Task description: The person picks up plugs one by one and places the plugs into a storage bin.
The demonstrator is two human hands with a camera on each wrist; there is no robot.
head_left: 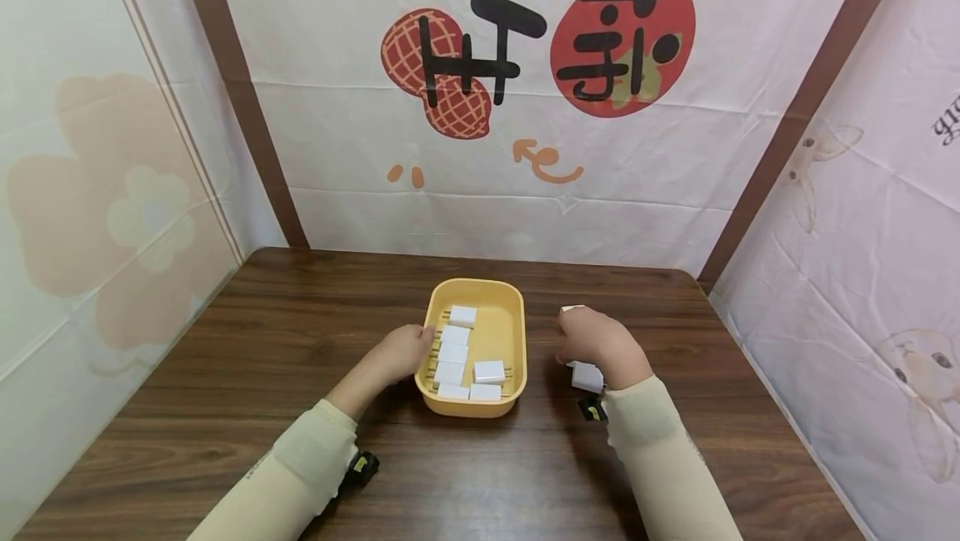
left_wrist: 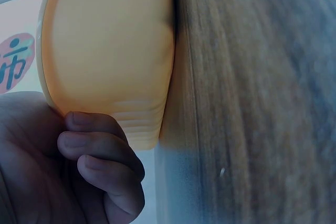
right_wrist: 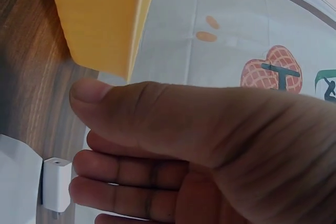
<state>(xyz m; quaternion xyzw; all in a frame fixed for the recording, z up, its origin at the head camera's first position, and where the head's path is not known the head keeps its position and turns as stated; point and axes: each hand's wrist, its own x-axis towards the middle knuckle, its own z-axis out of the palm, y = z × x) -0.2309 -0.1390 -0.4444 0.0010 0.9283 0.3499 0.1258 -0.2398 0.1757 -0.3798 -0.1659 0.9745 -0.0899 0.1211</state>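
Observation:
A yellow plastic bin [head_left: 510, 320] stands on the table with several white plug chargers [head_left: 453, 353] inside, most of them in a column along its left side, metal prongs showing. My left hand [head_left: 408, 349] grips the bin's left rim; its curled fingers [left_wrist: 100, 140] lie against the outer wall in the left wrist view. To the right of the bin, my right hand [head_left: 600, 345] reaches down over more white chargers [head_left: 587, 377] on the table. One charger [right_wrist: 56, 184] is close to its fingertips in the right wrist view, and nothing shows between thumb and fingers.
The brown wood-grain table [head_left: 300, 324] runs back to a printed white curtain [head_left: 337, 149]. More curtain hangs at the left and right. A dark wrist device [head_left: 362, 469] sits at the left cuff, another [head_left: 592, 408] at the right.

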